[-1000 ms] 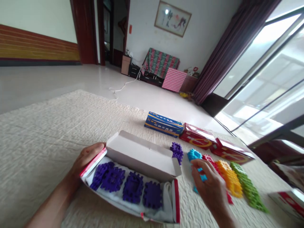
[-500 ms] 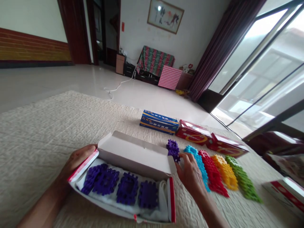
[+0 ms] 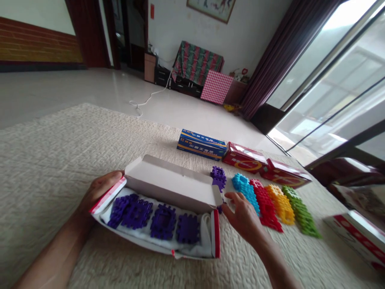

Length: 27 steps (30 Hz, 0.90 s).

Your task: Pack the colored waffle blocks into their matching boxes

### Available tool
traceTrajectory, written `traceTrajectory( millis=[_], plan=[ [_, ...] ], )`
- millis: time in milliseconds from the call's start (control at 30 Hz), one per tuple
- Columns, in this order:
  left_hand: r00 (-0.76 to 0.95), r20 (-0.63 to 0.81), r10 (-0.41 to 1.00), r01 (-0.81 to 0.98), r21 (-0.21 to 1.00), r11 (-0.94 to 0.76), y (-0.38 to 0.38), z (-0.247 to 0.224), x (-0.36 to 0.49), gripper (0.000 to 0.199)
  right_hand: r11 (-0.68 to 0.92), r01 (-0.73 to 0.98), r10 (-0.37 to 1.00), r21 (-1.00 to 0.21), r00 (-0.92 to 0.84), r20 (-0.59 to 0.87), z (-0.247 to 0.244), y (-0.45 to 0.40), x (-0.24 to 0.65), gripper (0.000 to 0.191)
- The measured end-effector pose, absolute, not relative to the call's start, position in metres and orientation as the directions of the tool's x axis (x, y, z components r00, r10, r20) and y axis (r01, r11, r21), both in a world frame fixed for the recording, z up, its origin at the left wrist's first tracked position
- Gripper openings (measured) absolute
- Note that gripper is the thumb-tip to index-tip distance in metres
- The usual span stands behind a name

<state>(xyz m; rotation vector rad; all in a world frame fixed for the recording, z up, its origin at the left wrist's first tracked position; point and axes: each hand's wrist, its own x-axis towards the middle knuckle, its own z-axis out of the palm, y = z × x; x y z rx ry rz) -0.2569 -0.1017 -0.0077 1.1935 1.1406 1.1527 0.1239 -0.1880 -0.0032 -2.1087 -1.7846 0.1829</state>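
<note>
An open white box [image 3: 215, 235] with red ends holds several purple interlocking pieces [image 3: 163, 221] on white cloth. Its lid flap stands raised at the back. My left hand [image 3: 100, 190] grips the box's left end. Beside the right end, my right hand [image 3: 240, 210] has its fingertips at a purple piece [image 3: 220, 207] mostly hidden by the flap and fingers. More purple pieces [image 3: 218, 178] lie just behind. To the right, rows of blue [image 3: 246, 192], red [image 3: 267, 206], yellow [image 3: 281, 204] and green pieces [image 3: 302, 212] lie side by side.
A blue box [image 3: 201, 145] and two red boxes [image 3: 245, 157] line up behind the pieces on the beige mat [image 3: 75, 148]. Another red and white box [image 3: 357, 237] lies at the right. A white cable [image 3: 150, 96] runs over the floor farther back.
The view has tilted down, so the room sits higher in the picture. My right hand has come slightly towards the box, away from the rear purple pieces. My left hand keeps its hold.
</note>
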Motion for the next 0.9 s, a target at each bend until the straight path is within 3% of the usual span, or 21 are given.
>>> traceTrajectory(
  millis=[100,333,467,600,733,900],
  plan=[
    [0.122,-0.082,0.989,-0.157,0.982,0.101,-0.102,-0.008,-0.257,0.035,-0.103,0.944,0.983,-0.314,0.145,0.115,-0.007,-0.186,0.114,0.034],
    [0.132,-0.056,0.990,-0.192,0.978,0.081,-0.102,-0.006,-0.255,0.034,-0.087,0.950,0.982,-0.300,0.132,0.132,-0.008,-0.186,0.115,0.028],
    [0.150,-0.039,0.988,-0.206,0.976,0.070,-0.101,-0.005,-0.256,0.033,-0.099,0.944,0.916,-0.316,0.211,0.342,0.023,-0.211,0.115,0.031],
    [0.158,-0.037,0.987,-0.220,0.973,0.071,-0.100,-0.006,-0.257,0.030,0.139,0.931,0.877,-0.339,0.042,0.478,0.065,-0.236,0.080,0.028],
    [0.164,-0.058,0.985,-0.218,0.972,0.093,-0.100,-0.006,-0.258,0.029,0.301,0.894,0.926,-0.333,-0.190,0.325,0.078,-0.237,0.034,0.024],
    [0.169,-0.059,0.984,-0.199,0.976,0.093,-0.101,-0.004,-0.259,0.030,0.318,0.898,0.946,-0.303,-0.277,0.171,0.072,-0.223,0.016,0.028]
  ],
)
